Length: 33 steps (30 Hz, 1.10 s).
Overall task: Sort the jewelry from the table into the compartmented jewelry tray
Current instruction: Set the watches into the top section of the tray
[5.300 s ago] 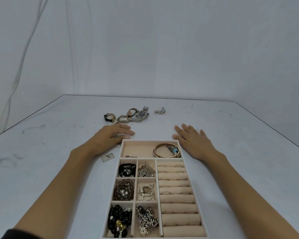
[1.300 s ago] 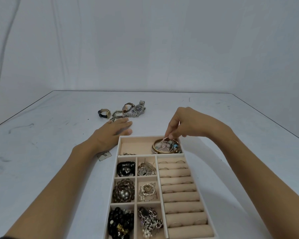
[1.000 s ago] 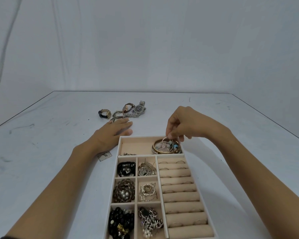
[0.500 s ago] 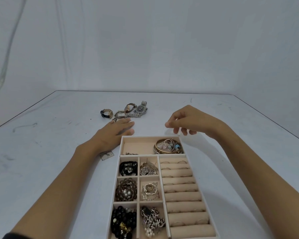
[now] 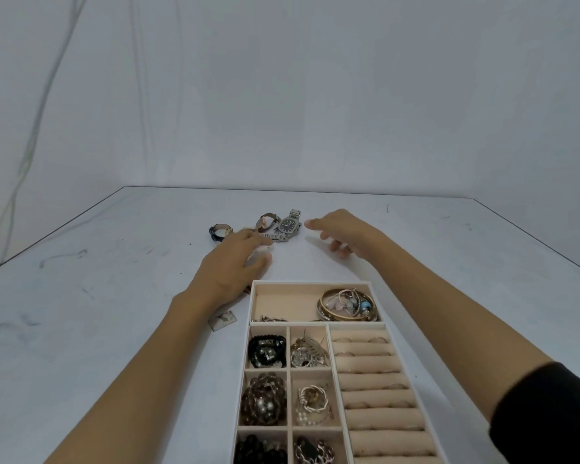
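Hovering past the jewelry tray's (image 5: 310,283) far rim, my right hand (image 5: 345,232) hangs loose and empty beside the silver watch (image 5: 289,225); left hand (image 5: 235,266) lies flat on the table (image 5: 449,262), fingers straight.

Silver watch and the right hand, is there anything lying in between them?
No. In the head view, only a thin strip of bare white table shows between the silver watch and the right hand.

No legible text, labels or numbers anywhere; watch dial markings too small.
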{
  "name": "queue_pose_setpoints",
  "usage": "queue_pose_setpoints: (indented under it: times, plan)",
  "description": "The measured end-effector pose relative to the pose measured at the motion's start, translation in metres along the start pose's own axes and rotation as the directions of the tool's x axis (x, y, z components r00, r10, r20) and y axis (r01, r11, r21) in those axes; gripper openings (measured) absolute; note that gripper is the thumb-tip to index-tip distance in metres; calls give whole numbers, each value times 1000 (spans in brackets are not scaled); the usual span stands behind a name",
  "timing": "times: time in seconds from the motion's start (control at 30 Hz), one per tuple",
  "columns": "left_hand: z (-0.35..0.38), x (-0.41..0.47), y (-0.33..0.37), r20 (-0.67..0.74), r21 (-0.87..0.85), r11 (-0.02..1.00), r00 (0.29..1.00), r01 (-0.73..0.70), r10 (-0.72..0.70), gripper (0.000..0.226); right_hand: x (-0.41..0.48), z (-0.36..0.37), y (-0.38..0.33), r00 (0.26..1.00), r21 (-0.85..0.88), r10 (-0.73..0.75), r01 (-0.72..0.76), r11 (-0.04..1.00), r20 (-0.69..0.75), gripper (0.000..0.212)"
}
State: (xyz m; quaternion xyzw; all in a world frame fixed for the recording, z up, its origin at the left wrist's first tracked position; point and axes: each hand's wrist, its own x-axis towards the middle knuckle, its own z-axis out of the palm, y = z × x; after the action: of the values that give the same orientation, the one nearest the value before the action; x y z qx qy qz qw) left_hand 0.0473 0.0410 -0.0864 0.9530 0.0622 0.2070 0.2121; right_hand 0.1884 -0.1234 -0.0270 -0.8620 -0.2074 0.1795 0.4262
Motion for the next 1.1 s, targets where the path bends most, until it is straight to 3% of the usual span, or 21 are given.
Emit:
queue_pose_setpoints:
  times: [0.1,0.17,0.27,0.4,0.53,0.63,0.73,0.87,1.1]
  plan:
    - [2,9,7,-100,168,986,995,-1,19,37,19,10,-7,1000,21,22,-21,1000,-23,45]
    - [4,15,8,-80,248,969,997,11,9,43,30,15,-9,999,-1,26,-27,1000,-33,39]
    - [6,18,8,-3,303,953,1000,25,-26,42,40,20,-13,999,-84,17,-20,996,-40,46]
    - [3,19,13,-44,385,919,997,79,-67,37,44,27,-17,999,-213,0,-7,977,-34,50]
    - [1,20,17,-31,445,889,994,111,-108,34,46,27,-21,999,-150,33,-36,988,-17,46]
    - [-2,22,16,-10,377,912,985,165,-174,32,42,21,-25,998,-46,57,-56,997,26,33]
    - [-6,21,17,2,240,943,971,231,-238,31,38,20,-23,999,15,45,-45,999,27,44]
    - [-9,20,19,-1,116,955,961,274,-276,22,34,16,-17,999,115,17,-21,993,36,26]
    - [-16,14,18,9,-148,930,941,337,-339,7,9,-5,-7,987,405,-74,9,914,144,18]
